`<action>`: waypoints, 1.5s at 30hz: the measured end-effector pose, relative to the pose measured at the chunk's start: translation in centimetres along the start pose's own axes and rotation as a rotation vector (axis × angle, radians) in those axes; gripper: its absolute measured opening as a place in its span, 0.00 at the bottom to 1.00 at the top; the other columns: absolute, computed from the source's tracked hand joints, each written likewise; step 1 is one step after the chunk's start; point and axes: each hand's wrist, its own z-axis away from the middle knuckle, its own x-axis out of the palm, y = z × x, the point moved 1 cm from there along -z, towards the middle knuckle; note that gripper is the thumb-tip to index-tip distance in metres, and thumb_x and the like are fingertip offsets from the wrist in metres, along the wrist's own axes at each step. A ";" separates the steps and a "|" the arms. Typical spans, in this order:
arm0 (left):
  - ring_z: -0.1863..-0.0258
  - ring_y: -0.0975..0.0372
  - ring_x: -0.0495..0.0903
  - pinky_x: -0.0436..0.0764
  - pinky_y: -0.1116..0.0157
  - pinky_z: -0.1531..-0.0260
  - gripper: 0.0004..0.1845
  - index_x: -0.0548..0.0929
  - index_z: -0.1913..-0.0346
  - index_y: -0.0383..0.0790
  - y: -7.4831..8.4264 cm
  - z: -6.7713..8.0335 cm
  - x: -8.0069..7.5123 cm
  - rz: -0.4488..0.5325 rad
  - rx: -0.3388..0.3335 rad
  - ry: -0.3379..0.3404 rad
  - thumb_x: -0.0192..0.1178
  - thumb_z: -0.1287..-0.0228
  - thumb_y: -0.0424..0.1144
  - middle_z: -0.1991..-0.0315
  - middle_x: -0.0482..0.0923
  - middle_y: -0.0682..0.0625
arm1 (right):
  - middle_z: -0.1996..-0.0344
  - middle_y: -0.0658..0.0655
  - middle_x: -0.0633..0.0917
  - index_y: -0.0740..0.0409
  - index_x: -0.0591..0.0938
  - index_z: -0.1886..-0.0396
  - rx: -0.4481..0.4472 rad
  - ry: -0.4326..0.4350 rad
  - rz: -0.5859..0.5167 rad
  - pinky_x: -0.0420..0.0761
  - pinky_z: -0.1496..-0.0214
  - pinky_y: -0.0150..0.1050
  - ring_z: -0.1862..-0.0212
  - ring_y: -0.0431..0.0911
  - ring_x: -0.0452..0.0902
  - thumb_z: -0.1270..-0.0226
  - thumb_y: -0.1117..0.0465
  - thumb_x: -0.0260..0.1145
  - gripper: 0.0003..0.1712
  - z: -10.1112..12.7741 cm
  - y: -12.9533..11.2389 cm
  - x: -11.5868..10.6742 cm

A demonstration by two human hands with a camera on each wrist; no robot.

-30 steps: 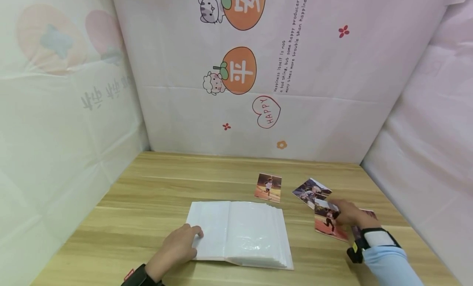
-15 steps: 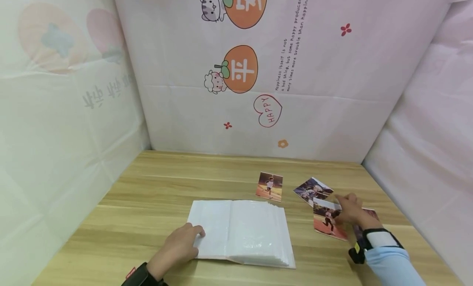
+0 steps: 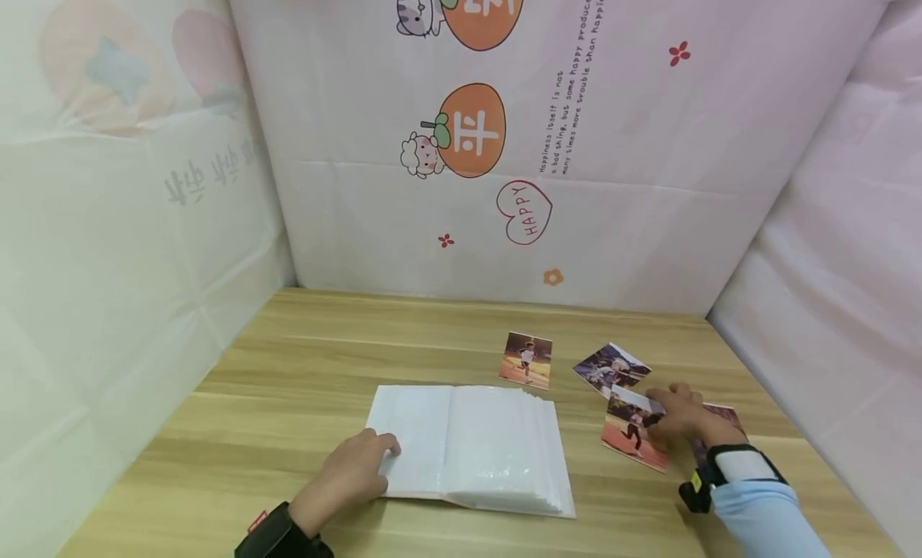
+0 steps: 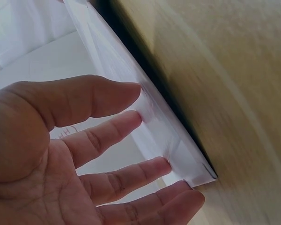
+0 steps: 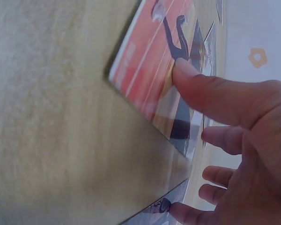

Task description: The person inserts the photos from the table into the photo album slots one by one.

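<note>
An open photo album (image 3: 497,446) with white pages and clear sleeves lies on the table. My left hand (image 3: 349,471) rests on its left edge; in the left wrist view the straight fingers (image 4: 126,176) and thumb touch the white cover side (image 4: 154,126). On the right, my right hand (image 3: 680,414) pinches a photo (image 3: 625,434) of a runner on a red track between thumb and index finger, near its upper right edge. The right wrist view shows the thumb on this photo's face (image 5: 145,70); the little finger touches another photo (image 5: 154,208) below.
A photo of a child running (image 3: 526,361) lies behind the album. Another photo (image 3: 612,368) lies askew behind the gripped one. A further photo (image 3: 726,416) is partly hidden under my right wrist. Cloth-covered walls (image 3: 360,222) enclose the wooden table (image 3: 302,358).
The runner photo has turned clockwise and shifted slightly left under my right hand. My left hand has stayed on the album's left page edge. The head view has tilted slightly.
</note>
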 end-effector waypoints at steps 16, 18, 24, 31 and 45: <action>0.72 0.58 0.67 0.71 0.58 0.70 0.19 0.80 0.62 0.36 0.1 0.1 -0.2 0.015 0.006 -0.008 0.63 0.64 0.26 0.69 0.71 0.46 | 0.63 0.73 0.77 0.68 0.70 0.60 -0.171 0.303 -0.117 0.72 0.64 0.56 0.63 0.62 0.73 0.47 0.66 0.68 0.19 -0.5 1.3 0.2; 0.72 0.58 0.67 0.71 0.58 0.70 0.18 0.80 0.62 0.36 0.1 0.1 -0.2 0.015 0.008 -0.008 0.63 0.64 0.26 0.69 0.71 0.46 | 0.63 0.74 0.77 0.68 0.70 0.61 -0.169 0.310 -0.144 0.72 0.64 0.56 0.63 0.63 0.74 0.46 0.67 0.66 0.16 -0.4 1.2 0.2; 0.73 0.58 0.66 0.71 0.58 0.70 0.19 0.80 0.61 0.37 0.0 -0.1 0.1 0.014 -0.002 -0.017 0.63 0.63 0.26 0.69 0.71 0.46 | 0.64 0.70 0.78 0.68 0.73 0.61 -0.159 0.316 -0.219 0.72 0.69 0.46 0.65 0.57 0.74 0.44 0.69 0.65 0.13 -0.2 1.1 0.2; 0.73 0.57 0.66 0.70 0.58 0.71 0.19 0.79 0.61 0.36 0.0 -0.1 0.1 0.026 -0.006 -0.017 0.63 0.63 0.26 0.69 0.71 0.46 | 0.61 0.66 0.79 0.73 0.69 0.47 -0.022 0.245 -0.517 0.76 0.72 0.41 0.68 0.45 0.74 0.34 0.60 0.60 0.23 0.0 0.4 -0.7; 0.72 0.58 0.67 0.71 0.58 0.70 0.18 0.79 0.62 0.36 0.1 0.0 -0.2 0.012 0.019 0.001 0.63 0.64 0.27 0.70 0.70 0.47 | 0.71 0.54 0.79 0.73 0.63 0.47 0.008 0.276 -0.995 0.79 0.69 0.34 0.73 0.39 0.76 0.32 0.63 0.57 0.21 -1.7 -4.6 -1.4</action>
